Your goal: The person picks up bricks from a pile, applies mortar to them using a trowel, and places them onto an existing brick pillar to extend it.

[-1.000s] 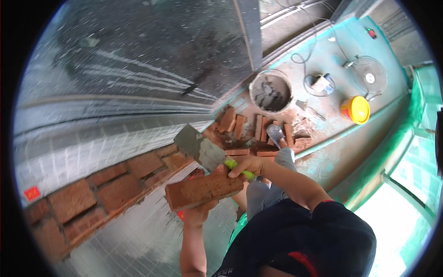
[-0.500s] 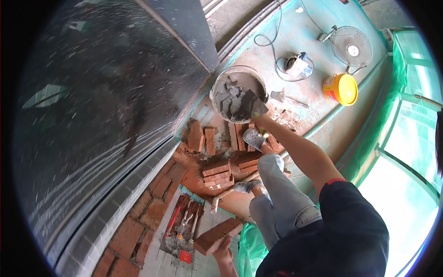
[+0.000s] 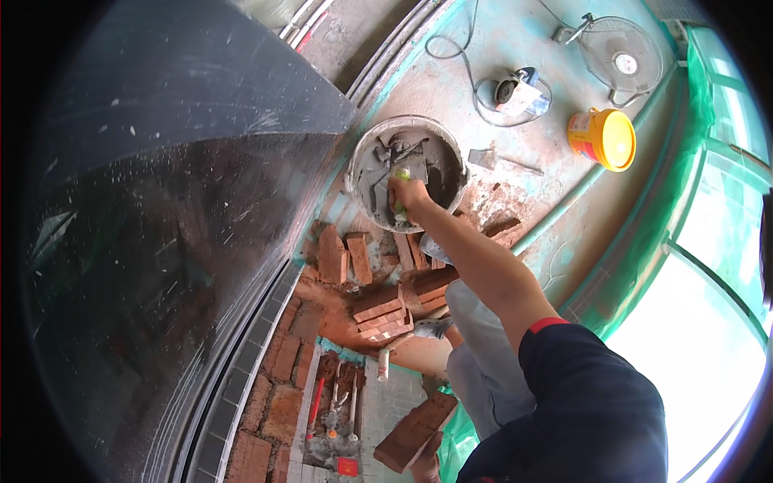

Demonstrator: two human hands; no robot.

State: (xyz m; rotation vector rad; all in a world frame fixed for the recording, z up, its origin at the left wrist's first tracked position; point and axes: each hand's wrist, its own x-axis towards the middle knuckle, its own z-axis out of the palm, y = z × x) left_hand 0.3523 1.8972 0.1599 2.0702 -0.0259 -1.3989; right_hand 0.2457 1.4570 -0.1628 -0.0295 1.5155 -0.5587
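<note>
My right hand (image 3: 408,197) is closed round the yellow-green handle of a trowel (image 3: 401,173), inside a round bucket (image 3: 462,145) of wet grey mortar (image 3: 370,173). The trowel's blade is hard to tell apart from the mortar. At the lower edge my left hand (image 3: 427,464) grips a reddish brick (image 3: 415,431) from below, held tilted. The brick hides part of the fingers.
Loose bricks (image 3: 332,253) and a small brick stack (image 3: 380,310) lie between the bucket and my feet. A brick course (image 3: 282,362) runs beside the dark panel (image 3: 201,217). Beyond are a flat-bladed tool (image 3: 483,158), a yellow pail (image 3: 616,141), a corded device (image 3: 515,92) and a fan (image 3: 624,60).
My right hand has moved left with the trowel, from the bucket's near right rim to over the mortar. My left hand still holds the brick, now lower and further right in view.
</note>
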